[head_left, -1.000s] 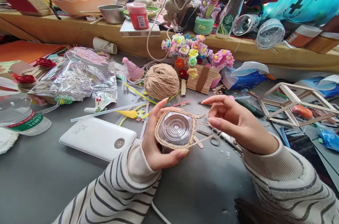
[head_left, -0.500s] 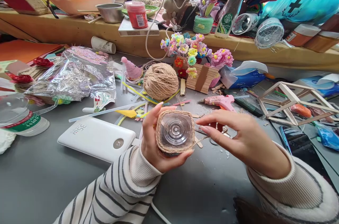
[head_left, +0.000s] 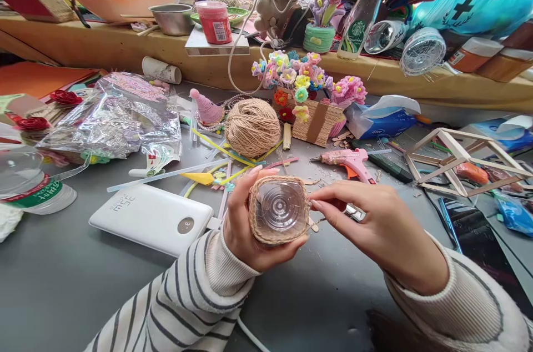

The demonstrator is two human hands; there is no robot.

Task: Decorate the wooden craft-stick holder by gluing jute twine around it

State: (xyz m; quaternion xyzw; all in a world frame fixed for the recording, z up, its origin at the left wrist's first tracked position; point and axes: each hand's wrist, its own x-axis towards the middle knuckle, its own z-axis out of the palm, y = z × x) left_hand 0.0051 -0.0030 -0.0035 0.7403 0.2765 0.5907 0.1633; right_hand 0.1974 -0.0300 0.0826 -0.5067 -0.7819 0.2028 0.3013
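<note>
My left hand point(head_left: 245, 224) is wrapped round a small clear plastic container point(head_left: 280, 207), its ringed base facing me. Brown twine point(head_left: 272, 240) runs round the container's rounded-square edge. At the container's right side, my right hand point(head_left: 362, 219) pinches with thumb and forefinger; a loose twine end point(head_left: 320, 222) passes just below these fingertips. Beyond the container lies a ball of twine point(head_left: 252, 127). A pink hot glue gun point(head_left: 347, 162) rests behind my right hand, and a shiny metal piece partly hidden by it cannot be made out fully.
A white power bank point(head_left: 152, 219) lies left of my left hand, near a plastic bottle point(head_left: 33, 180). To the right are a wooden stick frame point(head_left: 470, 160) and a phone point(head_left: 483, 246). Crocheted flowers point(head_left: 297, 83) stand behind, below a crowded shelf edge point(head_left: 200, 66).
The container and my left hand have shifted slightly right. My right hand has moved a little left, and its fingertips are now against the container's edge.
</note>
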